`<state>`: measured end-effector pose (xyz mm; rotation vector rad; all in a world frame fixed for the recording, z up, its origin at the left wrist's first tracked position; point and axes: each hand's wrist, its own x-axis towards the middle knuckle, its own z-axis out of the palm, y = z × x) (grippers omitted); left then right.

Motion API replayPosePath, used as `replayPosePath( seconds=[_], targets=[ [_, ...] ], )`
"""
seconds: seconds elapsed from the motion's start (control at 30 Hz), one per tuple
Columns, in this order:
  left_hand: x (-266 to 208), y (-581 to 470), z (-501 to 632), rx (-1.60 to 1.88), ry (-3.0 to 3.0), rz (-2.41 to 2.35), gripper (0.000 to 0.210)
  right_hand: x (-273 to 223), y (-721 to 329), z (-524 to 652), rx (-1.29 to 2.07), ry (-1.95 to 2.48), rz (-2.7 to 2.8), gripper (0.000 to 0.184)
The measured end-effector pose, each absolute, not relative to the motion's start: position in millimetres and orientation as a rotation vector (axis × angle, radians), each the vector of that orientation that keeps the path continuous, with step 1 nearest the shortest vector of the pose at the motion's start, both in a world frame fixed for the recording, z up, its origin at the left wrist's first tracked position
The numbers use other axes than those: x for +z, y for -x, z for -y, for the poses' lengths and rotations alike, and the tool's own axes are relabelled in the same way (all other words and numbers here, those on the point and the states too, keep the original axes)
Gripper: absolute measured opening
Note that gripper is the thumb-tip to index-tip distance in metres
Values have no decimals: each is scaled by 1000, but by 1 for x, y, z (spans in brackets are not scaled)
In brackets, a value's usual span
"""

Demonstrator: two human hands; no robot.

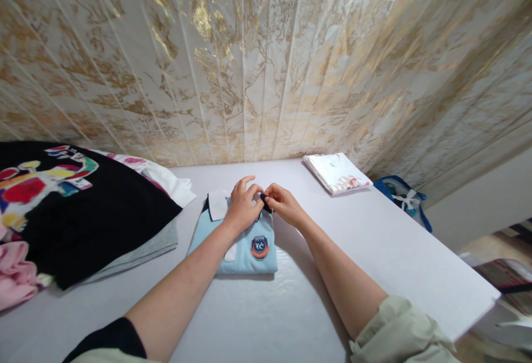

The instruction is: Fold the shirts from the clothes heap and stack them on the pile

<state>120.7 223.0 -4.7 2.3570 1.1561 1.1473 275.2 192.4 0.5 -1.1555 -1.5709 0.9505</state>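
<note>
So the light-blue shirt is folded into a neat block on the white table, a bit below the middle of the frame. Both hands are up at its top right corner, where there's a dark patch of fabric, so most of the shirt lies below and to the left of the grip. No obvious long axis, it looks roughly squarish to me, with the bottom edge running nearly level across the frame.

The right hand comes in from outside the right edge, thumb and finger pinched together on that dark bit. The left hand is the one over the shirt itself, fingers bent toward the same spot. Can't tell if it's actually gripping cloth or just touching it.

Shirt looks pretty flat and smooth, with a white collar at the top left, a round blue and orange badge at the lower right and a small white strip partly behind the left forearm. A black top is spread out at the left of the frame, and a folded white garment sits right of center.
</note>
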Motion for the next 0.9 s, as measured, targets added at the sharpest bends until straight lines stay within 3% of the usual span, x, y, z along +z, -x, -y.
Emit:
replayPosePath(
  seconds=[0.17, 0.33, 0.6, 0.9],
  targets=[
    [0, -121, -222, 1160, -2378, -1154, 9, -3, -276, -193, 681, 1250, 1617, 5],
    [1, -120, -223, 1133, -2336, -1156, 5, -7, -277, -193, 517, 1425, 1523, 13],
    [-3, -117, -232, 1105, -1995, -1068, 8, 2, -271, -192, 1221, 1571, 1258, 10],
    [-8, -120, -237, 1062, -1787, -893, 20, -2, -265, -189, 1256, 1464, 1252, 11]
  ],
)
